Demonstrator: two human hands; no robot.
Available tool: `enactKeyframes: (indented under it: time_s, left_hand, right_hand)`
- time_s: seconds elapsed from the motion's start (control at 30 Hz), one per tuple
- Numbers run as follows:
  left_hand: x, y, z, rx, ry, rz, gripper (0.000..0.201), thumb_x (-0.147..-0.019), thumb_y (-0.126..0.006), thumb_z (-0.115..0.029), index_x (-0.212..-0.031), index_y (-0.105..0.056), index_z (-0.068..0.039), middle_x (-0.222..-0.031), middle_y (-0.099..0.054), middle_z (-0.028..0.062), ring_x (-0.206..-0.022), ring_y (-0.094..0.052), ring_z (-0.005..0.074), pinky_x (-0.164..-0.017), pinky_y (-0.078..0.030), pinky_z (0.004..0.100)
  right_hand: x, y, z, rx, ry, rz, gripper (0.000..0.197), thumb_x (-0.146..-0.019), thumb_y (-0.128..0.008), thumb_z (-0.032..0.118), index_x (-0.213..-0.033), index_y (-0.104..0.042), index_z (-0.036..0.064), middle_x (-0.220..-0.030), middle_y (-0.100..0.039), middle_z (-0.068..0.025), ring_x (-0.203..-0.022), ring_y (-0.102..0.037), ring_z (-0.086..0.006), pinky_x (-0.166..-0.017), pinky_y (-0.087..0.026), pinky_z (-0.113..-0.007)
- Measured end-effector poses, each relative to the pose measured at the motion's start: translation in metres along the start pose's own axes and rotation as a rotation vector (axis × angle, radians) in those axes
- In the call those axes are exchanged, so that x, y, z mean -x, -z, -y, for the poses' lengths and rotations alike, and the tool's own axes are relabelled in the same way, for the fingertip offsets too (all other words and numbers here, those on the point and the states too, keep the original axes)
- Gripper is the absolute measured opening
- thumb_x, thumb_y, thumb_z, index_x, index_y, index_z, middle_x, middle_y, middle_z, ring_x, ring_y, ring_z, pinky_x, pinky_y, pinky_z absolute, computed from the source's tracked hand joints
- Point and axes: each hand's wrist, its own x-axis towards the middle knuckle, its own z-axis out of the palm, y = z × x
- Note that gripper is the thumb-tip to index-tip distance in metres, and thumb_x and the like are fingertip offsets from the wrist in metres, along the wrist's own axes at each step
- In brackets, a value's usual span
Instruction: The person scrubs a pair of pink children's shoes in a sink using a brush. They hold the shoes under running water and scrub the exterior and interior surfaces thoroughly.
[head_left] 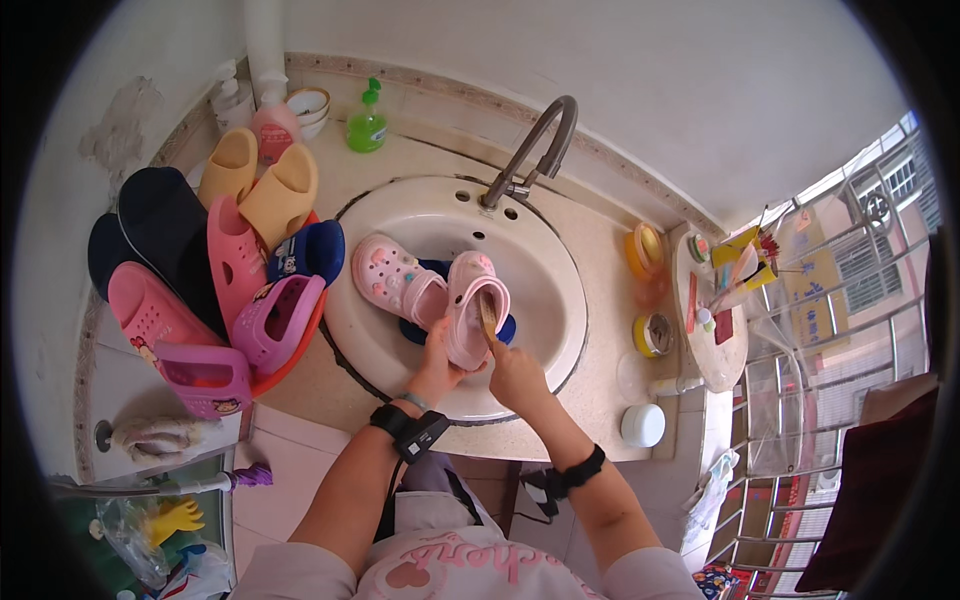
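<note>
Over the white oval sink (560, 300), my left hand (436, 368) is closed on the heel end of a pale pink clog (466, 338) with small charms on its toe. My right hand (518, 380) grips a wooden-handled brush (488, 314), whose far end reaches into the clog's opening; its bristles are hidden. The matching pink clog (388, 272) lies in the sink just left of the held one. Beneath both, parts of a dark blue item (412, 332) show, its kind mostly hidden. The grey curved faucet (550, 150) stands behind the basin.
Left of the sink, a heap of slippers (170, 240) in navy, pink, yellow and purple rests on a red basin (290, 362). A green soap bottle (367, 130) stands behind. To the right are a white jar (642, 425), a yellow tin (653, 335) and a barred window (860, 300).
</note>
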Motion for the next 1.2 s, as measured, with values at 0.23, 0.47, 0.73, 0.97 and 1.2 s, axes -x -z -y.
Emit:
enactKeyframes:
  time_s: [0.23, 0.47, 0.73, 0.97, 1.2]
  left_hand:
    - [-0.018, 0.021, 0.007, 0.079, -0.039, 0.045, 0.051, -0.082, -0.041, -0.049, -0.122, -0.045, -0.018, -0.117, -0.052, 0.0041, -0.106, -0.050, 0.0244, -0.082, -0.042, 0.0495]
    - [-0.009, 0.010, 0.008, 0.022, 0.012, -0.019, 0.053, -0.082, -0.039, -0.051, -0.124, -0.043, -0.019, -0.125, -0.047, 0.0040, -0.117, -0.043, 0.0246, -0.087, -0.037, 0.0563]
    - [-0.020, 0.023, 0.007, 0.090, -0.090, 0.030, 0.054, -0.080, -0.041, -0.051, -0.123, -0.043, -0.019, -0.119, -0.050, 0.0049, -0.108, -0.048, 0.0252, -0.084, -0.038, 0.0519]
    - [-0.001, -0.002, 0.003, 0.002, 0.035, -0.023, 0.056, -0.080, -0.041, -0.051, -0.127, -0.041, -0.019, -0.126, -0.046, 0.0048, -0.115, -0.044, 0.0239, -0.088, -0.039, 0.0482]
    - [-0.004, 0.000, -0.001, -0.058, -0.056, -0.001, 0.053, -0.082, -0.038, -0.050, -0.124, -0.044, -0.019, -0.123, -0.048, 0.0040, -0.111, -0.047, 0.0237, -0.084, -0.042, 0.0481]
  right_hand:
    - [0.002, -0.003, 0.017, 0.022, 0.030, -0.035, 0.039, -0.071, -0.049, 0.002, -0.109, -0.046, -0.0007, -0.073, -0.058, -0.0233, -0.064, -0.060, -0.0393, -0.059, -0.049, -0.047]
    - [-0.050, -0.006, 0.008, -0.044, -0.096, -0.047, 0.047, -0.070, -0.052, 0.006, -0.117, -0.046, 0.0024, -0.075, -0.060, -0.0224, -0.066, -0.060, -0.0385, -0.060, -0.048, -0.047]
    - [0.012, 0.016, 0.030, -0.071, 0.046, -0.014, 0.042, -0.071, -0.049, 0.003, -0.113, -0.045, -0.0003, -0.068, -0.057, -0.0249, -0.062, -0.058, -0.0387, -0.057, -0.047, -0.047]
    - [-0.060, 0.000, 0.009, -0.095, -0.140, -0.045, 0.039, -0.072, -0.051, 0.005, -0.110, -0.046, -0.0010, -0.074, -0.061, -0.0219, -0.069, -0.061, -0.0384, -0.060, -0.049, -0.045]
    - [0.042, 0.028, 0.012, -0.186, -0.059, 0.009, 0.028, -0.071, -0.048, 0.001, -0.098, -0.054, 0.0008, -0.073, -0.060, -0.0228, -0.069, -0.059, -0.0390, -0.065, -0.047, -0.046]
